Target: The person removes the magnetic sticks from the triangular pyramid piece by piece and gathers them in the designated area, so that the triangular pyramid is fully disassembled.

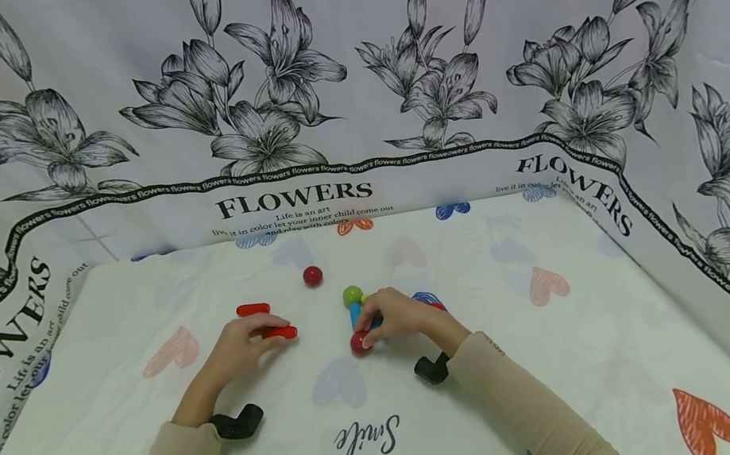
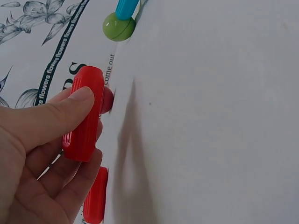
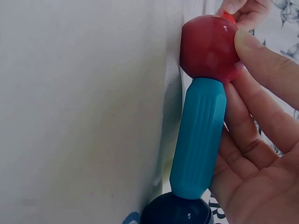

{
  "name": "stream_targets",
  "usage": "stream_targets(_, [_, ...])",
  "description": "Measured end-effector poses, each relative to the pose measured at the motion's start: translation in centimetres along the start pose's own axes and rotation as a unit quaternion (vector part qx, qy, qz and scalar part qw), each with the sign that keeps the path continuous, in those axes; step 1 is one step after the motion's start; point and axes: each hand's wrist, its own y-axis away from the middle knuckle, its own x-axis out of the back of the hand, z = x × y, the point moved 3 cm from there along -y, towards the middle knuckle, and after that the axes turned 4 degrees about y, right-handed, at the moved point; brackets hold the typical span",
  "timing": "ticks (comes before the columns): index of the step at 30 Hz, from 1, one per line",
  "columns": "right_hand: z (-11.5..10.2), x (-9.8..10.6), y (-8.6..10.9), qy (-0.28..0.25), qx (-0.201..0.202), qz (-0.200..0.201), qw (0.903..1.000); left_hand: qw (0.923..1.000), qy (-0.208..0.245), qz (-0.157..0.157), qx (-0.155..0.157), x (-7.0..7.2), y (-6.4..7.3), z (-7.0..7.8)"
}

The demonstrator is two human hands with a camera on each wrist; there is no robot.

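Note:
A short red ribbed rod (image 2: 88, 130) is pinched between the thumb and fingers of my left hand (image 1: 241, 350). Behind that hand lies a second red rod (image 1: 253, 309). My right hand (image 1: 394, 313) grips a red ball (image 3: 208, 46) with thumb and fingers. The ball is joined to a blue ribbed rod (image 3: 198, 140), whose other end meets a dark blue ball (image 3: 180, 210). In the head view a green ball (image 1: 352, 295) sits at the far end of a blue rod (image 1: 355, 316) leading to the red ball. My right fingers hide part of this assembly.
A loose red ball (image 1: 312, 276) lies farther back on the heart-printed white cloth (image 1: 511, 404). Black wrist devices (image 1: 238, 423) show beside both sleeves. A floral curtain (image 1: 344, 102) stands along the back and sides.

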Motion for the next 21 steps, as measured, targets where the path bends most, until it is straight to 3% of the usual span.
stream_targets(15, [0.0,0.0,0.0,-0.011,-0.016,-0.002,0.9998,0.9987,-0.018,0.010,0.046,1.4,0.3,-2.1])
stream_targets(21, [-0.1,0.0,-0.1,-0.011,-0.013,-0.001,0.9998,0.9983,-0.025,0.024,0.047,1.9,0.3,-2.8])
